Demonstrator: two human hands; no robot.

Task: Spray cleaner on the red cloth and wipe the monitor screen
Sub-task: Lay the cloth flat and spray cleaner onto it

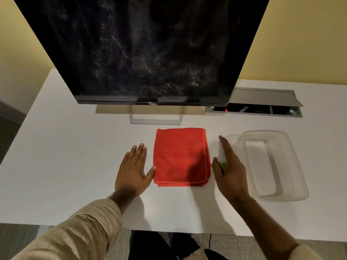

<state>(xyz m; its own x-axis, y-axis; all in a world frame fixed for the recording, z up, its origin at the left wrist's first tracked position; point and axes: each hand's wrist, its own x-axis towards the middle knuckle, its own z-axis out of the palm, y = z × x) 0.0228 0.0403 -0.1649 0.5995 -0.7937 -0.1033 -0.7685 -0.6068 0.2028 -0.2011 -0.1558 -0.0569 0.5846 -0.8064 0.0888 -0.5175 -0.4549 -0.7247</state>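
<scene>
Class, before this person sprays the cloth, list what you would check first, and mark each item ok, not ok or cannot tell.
1. Red cloth lies folded flat on the desk: ok.
2. Left hand steadies the cloth edge with its thumb: ok.
3. Right hand holds the spray bottle: ok.
4. Nozzle points at the cloth: cannot tell.
5. Monitor dusty, not yet wiped: ok.
6. Clear tub sits clear of the cloth: ok.

Left arm (75, 231) clad in a long beige knitted sleeve with faint ribbing, cuff pushed back above the wrist, right sleeve (304, 252) in the same pale beige, dark trousers (148, 246) worn below
</scene>
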